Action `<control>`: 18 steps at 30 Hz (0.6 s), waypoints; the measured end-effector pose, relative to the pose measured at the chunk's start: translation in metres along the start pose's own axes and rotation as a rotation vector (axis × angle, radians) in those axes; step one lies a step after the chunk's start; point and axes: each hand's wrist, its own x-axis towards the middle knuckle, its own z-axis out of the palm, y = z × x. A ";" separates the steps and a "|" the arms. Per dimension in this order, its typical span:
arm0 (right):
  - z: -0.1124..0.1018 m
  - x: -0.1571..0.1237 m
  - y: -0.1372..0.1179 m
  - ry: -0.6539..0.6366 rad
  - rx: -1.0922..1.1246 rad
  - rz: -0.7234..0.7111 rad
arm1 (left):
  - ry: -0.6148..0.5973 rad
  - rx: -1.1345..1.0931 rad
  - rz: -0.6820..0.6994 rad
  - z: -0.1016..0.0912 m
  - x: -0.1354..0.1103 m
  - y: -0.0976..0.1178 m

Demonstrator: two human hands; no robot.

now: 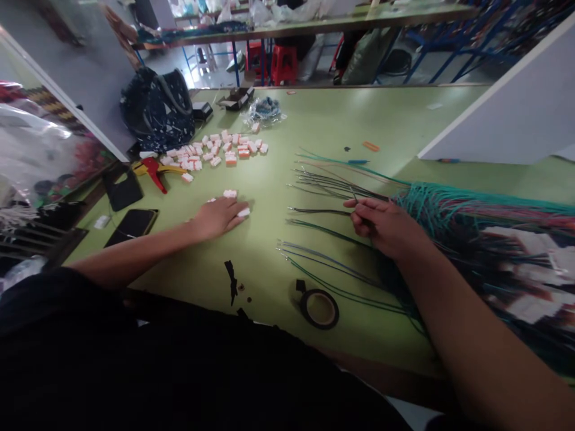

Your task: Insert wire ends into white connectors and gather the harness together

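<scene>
My left hand point(218, 216) lies on the green table, palm down with its fingers stretched out. A white connector housing point(230, 193) lies just beyond its fingers, and another white housing point(243, 212) is at the fingertips; whether the hand presses on it I cannot tell. On the other side, my right hand point(381, 224) is closed in a pinch on a thin dark wire point(353, 193), whose end sticks up past the fingers. Around it, several black wires point(318, 211) and green wires point(323, 228) with metal terminals at their ends fan out toward the left.
A pile of white and orange housings point(215, 149) spreads behind my left hand. Nearby are a red and yellow wire stripper point(157, 173) and a phone point(132, 227). Black tape point(319, 309) lies near the front edge. A large wire bundle point(449, 203) covers the right side.
</scene>
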 end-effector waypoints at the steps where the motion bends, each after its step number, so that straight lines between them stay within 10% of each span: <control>1: -0.001 0.000 0.001 0.001 -0.002 -0.009 | 0.013 0.013 0.015 -0.002 0.011 -0.002; 6: -0.002 -0.004 0.002 -0.057 -0.014 -0.046 | 0.144 -0.105 0.058 -0.013 0.040 0.006; 10: 0.002 -0.013 0.004 -0.108 0.004 -0.101 | 0.244 -0.610 -0.011 -0.029 0.047 0.033; 15: 0.008 -0.024 0.010 -0.082 -0.051 -0.192 | -0.268 -1.750 -0.298 -0.044 0.066 0.081; 18: 0.010 -0.027 0.011 -0.017 -0.206 -0.333 | -0.413 -2.075 -0.299 -0.039 0.075 0.102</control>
